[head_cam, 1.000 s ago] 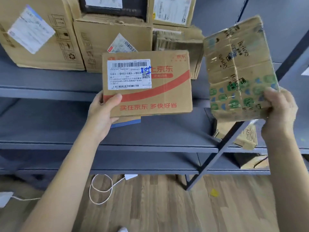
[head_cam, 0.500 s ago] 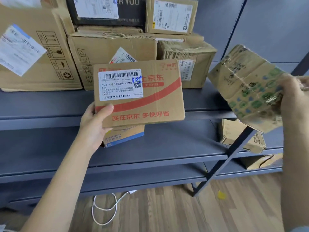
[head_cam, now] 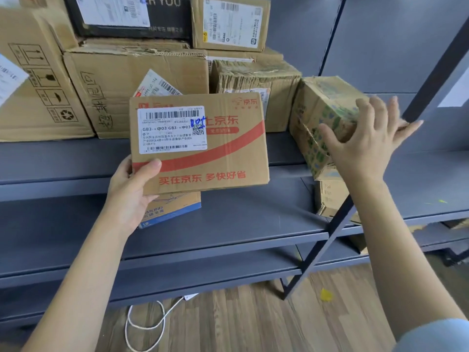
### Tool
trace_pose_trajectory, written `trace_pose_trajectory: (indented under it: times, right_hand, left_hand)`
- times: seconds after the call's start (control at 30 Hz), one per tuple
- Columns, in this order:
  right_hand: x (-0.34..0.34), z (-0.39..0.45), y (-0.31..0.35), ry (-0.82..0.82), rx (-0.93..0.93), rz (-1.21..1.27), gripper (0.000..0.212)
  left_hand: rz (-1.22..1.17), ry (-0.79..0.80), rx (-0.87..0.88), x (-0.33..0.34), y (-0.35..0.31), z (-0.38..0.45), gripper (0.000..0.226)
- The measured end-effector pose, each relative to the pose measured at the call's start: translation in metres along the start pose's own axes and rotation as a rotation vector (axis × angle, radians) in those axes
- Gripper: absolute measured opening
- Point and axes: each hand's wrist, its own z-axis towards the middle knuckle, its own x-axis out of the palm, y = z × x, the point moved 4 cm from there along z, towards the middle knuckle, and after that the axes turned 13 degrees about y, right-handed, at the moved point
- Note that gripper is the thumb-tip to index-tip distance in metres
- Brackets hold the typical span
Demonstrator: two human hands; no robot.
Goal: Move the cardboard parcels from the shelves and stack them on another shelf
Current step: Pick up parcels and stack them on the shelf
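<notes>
The red-striped parcel (head_cam: 200, 146) hides most of the blue-edged box (head_cam: 175, 209) beneath; the right hand (head_cam: 365, 146) blurs, fingertips smeared, covering the green-printed parcel's (head_cam: 322, 115) face.

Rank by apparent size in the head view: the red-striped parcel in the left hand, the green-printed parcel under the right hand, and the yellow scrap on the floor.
1. Red-striped parcel, largest, though it is held nearest the camera.
2. Green-printed parcel, smaller as seen, partly covered by the right hand.
3. Yellow scrap, far the smallest.

red-striped parcel (head_cam: 203, 146): held, upright | green-printed parcel (head_cam: 322, 115): tilted on shelf (head_cam: 76, 158)
</notes>
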Motion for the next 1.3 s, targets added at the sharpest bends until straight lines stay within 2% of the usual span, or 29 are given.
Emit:
trace_pose_trajectory:
  times: [0.07, 0.13, 0.2, 0.3, 0.37, 0.47, 0.5, 0.6, 0.73, 0.83, 0.93, 1.3]
  right_hand:
    - [0.001, -0.013, 0.013, -0.152, -0.170, 0.050, 0.050]
    - [0.002, -0.029, 0.028, -0.246, -0.322, 0.269, 0.034]
    - [0.005, -0.040, 0.047, -0.166, -0.392, 0.513, 0.032]
    - [0.003, -0.048, 0.075, -0.066, -0.473, 0.598, 0.041]
    - [0.001, -0.045, 0.090, 0.088, -0.435, 0.696, 0.052]
    - [0.016, -0.042, 0.109, 0.602, -0.218, 1.056, 0.080]
    - [0.024, -0.042, 0.114, 0.728, -0.191, 1.148, 0.082]
    - [0.039, -0.038, 0.123, 0.833, -0.230, 1.207, 0.076]
    - [0.040, -0.039, 0.131, 0.776, -0.262, 1.224, 0.081]
    - [0.036, -0.040, 0.138, 0.711, -0.286, 1.254, 0.083]
    - [0.036, -0.038, 0.142, 0.662, -0.293, 1.252, 0.084]
    - [0.048, -0.035, 0.152, 0.544, -0.265, 1.231, 0.088]
  left_hand:
    - [-0.001, 0.005, -0.008, 0.002, 0.001, -0.002, 0.032]
    - [-0.004, 0.011, -0.014, 0.005, 0.002, -0.004, 0.031]
    - [-0.008, 0.014, -0.011, 0.008, 0.001, -0.008, 0.028]
    - [-0.007, 0.006, 0.010, 0.009, -0.005, -0.013, 0.027]
    - [0.006, -0.001, 0.027, 0.006, -0.013, -0.016, 0.035]
    - [0.035, -0.010, 0.055, 0.004, -0.024, -0.020, 0.051]
    - [0.051, -0.014, 0.070, 0.004, -0.027, -0.020, 0.057]
    - [0.109, -0.028, 0.124, 0.001, -0.035, -0.023, 0.070]
    - [0.222, -0.026, 0.138, -0.006, -0.043, -0.026, 0.071]
    - [0.354, -0.039, 0.140, -0.009, -0.046, -0.024, 0.050]
    - [0.444, -0.091, 0.131, -0.009, -0.050, -0.021, 0.043]
    - [0.654, -0.134, 0.148, -0.009, -0.062, -0.014, 0.052]
